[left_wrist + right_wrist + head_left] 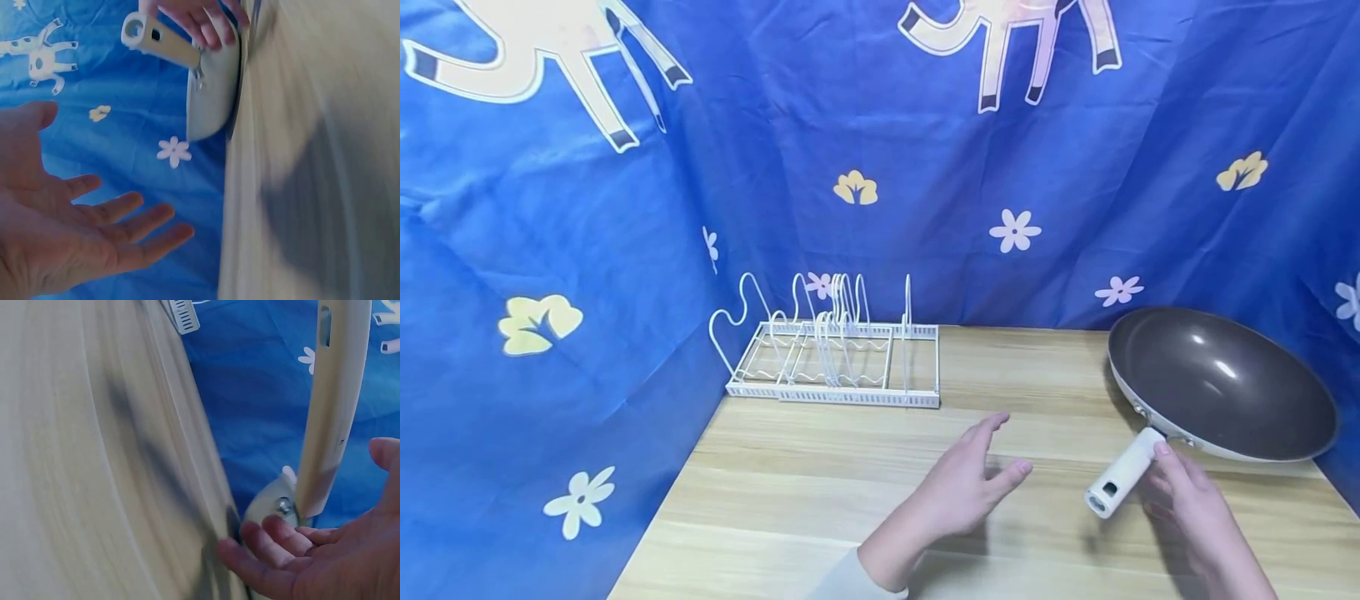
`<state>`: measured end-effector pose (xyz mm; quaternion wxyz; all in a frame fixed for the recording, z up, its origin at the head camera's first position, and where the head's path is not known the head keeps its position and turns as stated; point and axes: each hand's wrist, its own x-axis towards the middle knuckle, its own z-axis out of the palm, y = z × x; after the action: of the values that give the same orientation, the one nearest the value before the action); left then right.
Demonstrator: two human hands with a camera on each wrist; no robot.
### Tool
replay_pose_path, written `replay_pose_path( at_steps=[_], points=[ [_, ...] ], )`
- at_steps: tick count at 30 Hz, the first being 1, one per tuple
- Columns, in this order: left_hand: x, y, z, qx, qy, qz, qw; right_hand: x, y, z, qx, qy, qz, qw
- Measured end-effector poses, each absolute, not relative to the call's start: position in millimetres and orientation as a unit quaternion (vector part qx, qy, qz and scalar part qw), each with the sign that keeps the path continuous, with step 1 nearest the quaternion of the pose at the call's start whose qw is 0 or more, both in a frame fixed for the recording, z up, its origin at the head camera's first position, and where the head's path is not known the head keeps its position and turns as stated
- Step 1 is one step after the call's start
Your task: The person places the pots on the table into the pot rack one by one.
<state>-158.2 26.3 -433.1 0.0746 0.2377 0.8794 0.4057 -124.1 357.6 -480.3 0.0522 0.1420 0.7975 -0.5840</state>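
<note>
A wok with a dark inside [1217, 383] and a pale outside stands at the right of the wooden table. Its cream handle [1123, 472] slants up toward the near side. My right hand [1198, 508] is right beside the handle near the wok's wall; in the right wrist view its fingers [265, 544] are loosely bent under the handle's base, with the thumb apart from it. Left of the handle, my left hand [958, 492] hovers over the table. The left wrist view shows that palm [62, 237] with spread fingers and nothing in them.
A white wire rack [859, 400] with upright loops sits at the back left of the wooden table [760, 492]. Blue patterned cloth [917, 250] hangs behind the table and along both sides. The wok's far side is close to the right cloth.
</note>
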Motion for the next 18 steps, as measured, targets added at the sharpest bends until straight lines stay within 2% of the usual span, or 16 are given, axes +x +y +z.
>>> replay_pose_path(
  at_steps=[6, 11, 18],
  points=[
    [-159, 45, -439, 0.232, 0.835, 0.473, 0.160, -129, 368, -503, 0.107, 0.667, -0.735, 0.056],
    [-158, 62, -444, 0.211, 0.781, 0.541, 0.230, -130, 374, -511, 0.062, 0.612, -0.785, 0.068],
    [-159, 88, -457, 0.182, 0.623, 0.668, 0.363, -138, 377, -515, -0.044, 0.481, -0.872, 0.086]
  ],
)
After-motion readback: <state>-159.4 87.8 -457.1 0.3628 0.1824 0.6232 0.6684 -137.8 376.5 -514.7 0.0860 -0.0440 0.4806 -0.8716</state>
